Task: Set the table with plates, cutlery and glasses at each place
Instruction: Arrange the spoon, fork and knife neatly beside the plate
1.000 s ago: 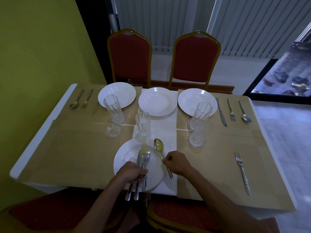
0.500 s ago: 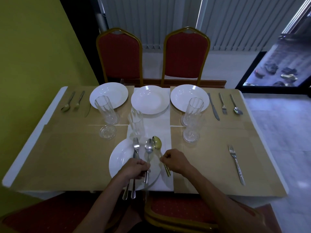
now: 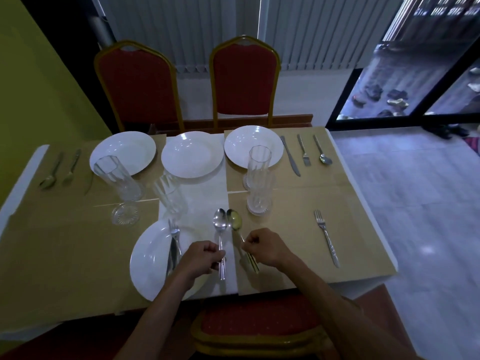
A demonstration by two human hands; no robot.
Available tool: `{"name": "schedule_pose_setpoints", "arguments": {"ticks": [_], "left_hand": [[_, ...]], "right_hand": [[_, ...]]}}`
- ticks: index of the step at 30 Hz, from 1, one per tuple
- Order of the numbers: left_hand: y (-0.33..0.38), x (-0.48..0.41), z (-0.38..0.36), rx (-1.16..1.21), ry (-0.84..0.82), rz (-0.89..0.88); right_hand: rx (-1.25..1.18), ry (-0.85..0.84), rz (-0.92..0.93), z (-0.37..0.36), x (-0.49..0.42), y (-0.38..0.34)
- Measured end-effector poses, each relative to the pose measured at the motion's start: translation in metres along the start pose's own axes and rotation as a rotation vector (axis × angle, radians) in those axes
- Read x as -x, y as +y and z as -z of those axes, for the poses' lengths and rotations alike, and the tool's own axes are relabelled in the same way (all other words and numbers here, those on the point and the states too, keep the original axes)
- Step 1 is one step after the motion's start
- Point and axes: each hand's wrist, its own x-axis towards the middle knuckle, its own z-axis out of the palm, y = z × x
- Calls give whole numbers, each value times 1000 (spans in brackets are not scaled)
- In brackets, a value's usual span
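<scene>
A white plate (image 3: 148, 258) sits at the near edge with a fork (image 3: 174, 231) and a knife (image 3: 172, 254) lying on it. My left hand (image 3: 198, 261) pinches the handle of a silver spoon (image 3: 219, 224) just right of that plate. My right hand (image 3: 265, 246) pinches the handle of a gold spoon (image 3: 235, 220) lying beside the silver one. Three white plates (image 3: 192, 154) line the far side. Tall glasses (image 3: 258, 167) stand mid-table.
A fork (image 3: 326, 236) lies alone on the brown mat at the near right. A knife, fork and spoon (image 3: 304, 153) lie right of the far right plate; two utensils (image 3: 58, 170) at the far left. Red chairs (image 3: 244, 79) stand behind; one is below me.
My left hand has moved right off the plate with the silver spoon, leaving the fork and knife on the plate. The right hand still holds the gold spoon.
</scene>
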Motion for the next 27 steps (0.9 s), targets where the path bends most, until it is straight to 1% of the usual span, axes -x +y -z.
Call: {"name": "schedule_pose_setpoints", "arguments": {"ticks": [3,6,11,13,18,23,27], "left_hand": [[-9,0,5,-34,149,46],[-25,-2,14,-130,263,82],[-47,-6,28,-372,328,79],[-50,-7,32,-427,357,67],[-58,-10,48,-541,517,34],[-67,-18,55,-681,534,0],[-58,-27,52,-799,532,-38]], "right_hand": [[6,-26,8,3,-5,1],[7,-56,14,-3,-10,-3],[28,-113,61,-16,-14,-17],[43,-126,74,-20,-14,-21],[47,-124,64,-29,-15,-27],[40,-106,43,-34,-15,-31],[47,-115,55,-37,-14,-34]]}}
